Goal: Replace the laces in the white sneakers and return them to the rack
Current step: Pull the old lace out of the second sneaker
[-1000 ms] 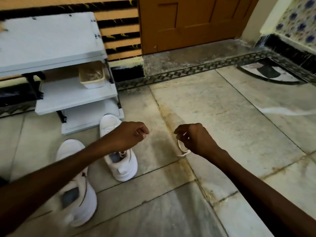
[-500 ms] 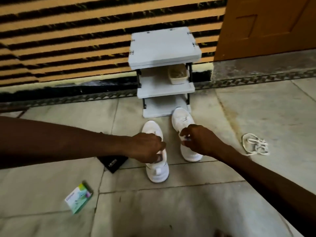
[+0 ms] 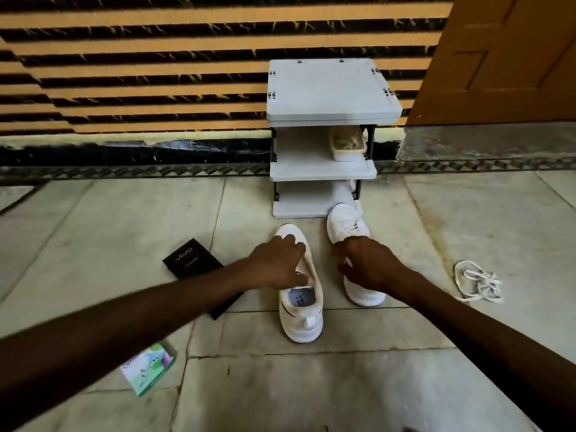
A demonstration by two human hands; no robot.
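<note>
Small green-and-white cardboard carton (image 3: 148, 369): flat on the pale stone tile floor (image 3: 311, 394), low left, untouched.
Flat black printed box (image 3: 193, 258): on the floor just left of the shoes, partly under the left forearm.
Left hand (image 3: 277, 265): a second ago raised and closed in the air. Now down on the near white fabric sneaker (image 3: 300, 313), fingers spread over the upper, thumb at the opening, gripping it.
Right hand (image 3: 367, 266): a second ago pinching a lace loop. That is let go, and the fingers now curl over the collar of the far white fabric sneaker (image 3: 349, 226), holding it.
Sneakers: side by side on the floor, toes at the foot of the grey three-shelf plastic rack (image 3: 330, 88). The far one shows lacing. The near one's eyelets are hidden by the hand.
Beige plastic tray (image 3: 347, 146): middle shelf, right side.
Loose white flat laces (image 3: 477, 282): heaped on the floor, well right of the shoes, dropped within the last second.
Meaning: probably the old laces are discarded. Either lacing resumes or both shoes go up to the rack.
</note>
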